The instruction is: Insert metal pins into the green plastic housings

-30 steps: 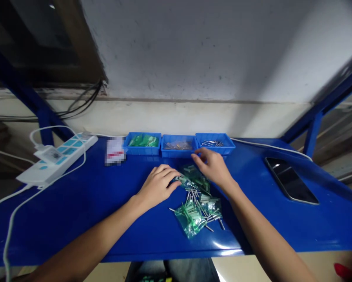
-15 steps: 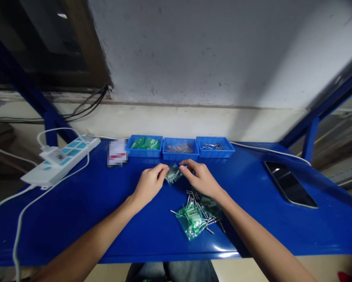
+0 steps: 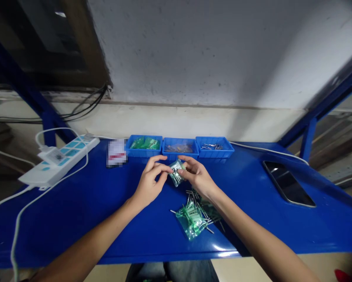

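Observation:
My right hand [image 3: 200, 177] pinches a small clear plastic bag [image 3: 176, 178] with short silvery metal pieces inside, held above the table. On the bag's left side, my left hand [image 3: 151, 181] has its fingers apart, and one fingertip reaches the bag's edge; whether it presses on it I cannot tell. Below the hands lies a pile of thin metal pins [image 3: 197, 201], partly hidden by my right forearm. A green-tinted plastic bag [image 3: 191, 221] with pieces inside rests on the near side of that pile.
Three blue trays stand along the wall: the left tray [image 3: 144, 154] has green bags, the middle tray [image 3: 180, 155] clear bags, the right tray [image 3: 215, 152] metal pieces. A power strip [image 3: 51, 172] with cables is at left, beside a blurred packet [image 3: 116, 152]. A phone [image 3: 287, 184] lies right.
The small bag has turned and come upright in my right hand, slightly to the right. My left fingers have spread and loosened from its edge.

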A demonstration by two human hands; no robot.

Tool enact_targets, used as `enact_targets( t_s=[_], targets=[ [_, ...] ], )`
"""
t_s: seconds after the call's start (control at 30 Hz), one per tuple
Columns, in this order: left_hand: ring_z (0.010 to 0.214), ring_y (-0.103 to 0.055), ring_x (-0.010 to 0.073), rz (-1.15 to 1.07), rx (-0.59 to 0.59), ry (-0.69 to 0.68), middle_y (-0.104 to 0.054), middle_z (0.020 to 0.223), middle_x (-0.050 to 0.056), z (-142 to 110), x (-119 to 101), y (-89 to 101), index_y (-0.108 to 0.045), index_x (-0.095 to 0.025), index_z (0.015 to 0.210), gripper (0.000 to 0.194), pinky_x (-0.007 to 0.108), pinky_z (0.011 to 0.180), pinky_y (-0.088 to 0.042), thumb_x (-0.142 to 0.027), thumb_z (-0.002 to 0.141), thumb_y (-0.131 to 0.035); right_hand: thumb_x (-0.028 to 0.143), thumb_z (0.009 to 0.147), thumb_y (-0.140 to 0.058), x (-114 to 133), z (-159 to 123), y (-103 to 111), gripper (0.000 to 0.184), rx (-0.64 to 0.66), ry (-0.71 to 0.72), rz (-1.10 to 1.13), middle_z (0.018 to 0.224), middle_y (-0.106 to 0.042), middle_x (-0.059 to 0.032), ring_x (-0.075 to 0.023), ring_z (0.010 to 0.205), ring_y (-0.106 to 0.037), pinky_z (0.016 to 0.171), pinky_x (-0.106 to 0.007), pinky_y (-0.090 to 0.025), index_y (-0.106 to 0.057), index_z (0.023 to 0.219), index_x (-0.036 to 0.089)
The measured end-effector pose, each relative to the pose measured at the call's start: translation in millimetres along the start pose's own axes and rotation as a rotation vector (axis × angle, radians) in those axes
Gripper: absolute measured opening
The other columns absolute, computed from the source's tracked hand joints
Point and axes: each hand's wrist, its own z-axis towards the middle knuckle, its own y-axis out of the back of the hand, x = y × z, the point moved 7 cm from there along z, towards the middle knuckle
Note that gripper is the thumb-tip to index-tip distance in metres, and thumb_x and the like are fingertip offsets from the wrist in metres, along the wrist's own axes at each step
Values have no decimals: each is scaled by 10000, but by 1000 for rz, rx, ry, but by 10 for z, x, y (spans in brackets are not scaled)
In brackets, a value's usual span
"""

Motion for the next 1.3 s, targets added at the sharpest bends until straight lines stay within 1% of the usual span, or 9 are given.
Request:
enact_targets(
  t_s=[0.2,0.37,0.57,0.7,0.77,1.0,1.1,1.2,1.3],
  targets=[
    [686,-531,127,-277,190,335,-570,811,38,-15,197,-158,-631,-160,874,264,239,612,-414,-375,879,-478,195,764,-604,317,-106,-6,34,-49,339,-510,821,-603,-20,-163,780,-553,757,-320,-427,-593,796,199],
    [595,-492,99,-507,201,506,-576,726,10,-67,289,-277,-613,-144,876,264,223,577,-390,-395,835,-540,32,726,-487,409,-246,-155,227,-24,593,-845,1062,-506,-74,-217,1041,-485,852,-365,-412,-627,772,204],
    [601,-508,102,-128,17,280,-582,741,-3,-37,223,-112,-581,-175,853,92,218,571,-396,-258,815,-570,160,764,-541,276,-134,-25,161,-127,345,-839,1116,-424,-101,-252,1115,-441,862,-387,-421,-669,856,195],
    [787,-559,139,145,19,-47,-595,863,33,-29,-32,-41,-640,-195,836,123,258,731,-431,-179,843,-519,410,835,-525,192,-72,-8,277,-81,134,-648,881,-544,-57,-172,795,-549,649,-287,-443,-659,826,168],
    [876,-562,168,163,60,-77,-603,886,45,-7,-65,-39,-668,-204,838,125,290,810,-421,-206,839,-543,404,862,-492,181,-76,-18,285,-84,133,-637,727,-562,-19,-136,636,-518,561,-254,-406,-640,823,162],
    [709,-600,159,-528,146,621,-657,796,75,-44,365,-163,-654,-140,844,387,267,658,-443,-493,842,-495,164,886,-446,388,-278,-231,223,-85,649,-1172,812,-595,-72,-174,748,-538,679,-294,-426,-649,978,174],
    [713,-596,141,-691,157,691,-657,818,63,-43,391,-201,-647,-132,886,292,240,651,-435,-398,765,-638,64,852,-416,389,-306,-314,338,26,716,-1285,925,-570,-90,-189,818,-538,698,-309,-439,-625,1069,215],
    [696,-594,139,-603,52,667,-663,814,58,127,498,-1,-644,-127,903,294,241,645,-436,-329,697,-698,29,829,-404,450,-257,-237,362,41,705,-1205,997,-541,-98,-199,900,-533,742,-319,-456,-597,1072,214],
    [613,-577,129,-239,-186,553,-654,717,18,457,648,463,-624,-144,983,392,228,580,-411,-342,658,-720,56,844,-404,588,-178,28,236,-109,684,-1059,927,-542,-91,-198,890,-537,776,-322,-460,-575,951,178]
  ],
)
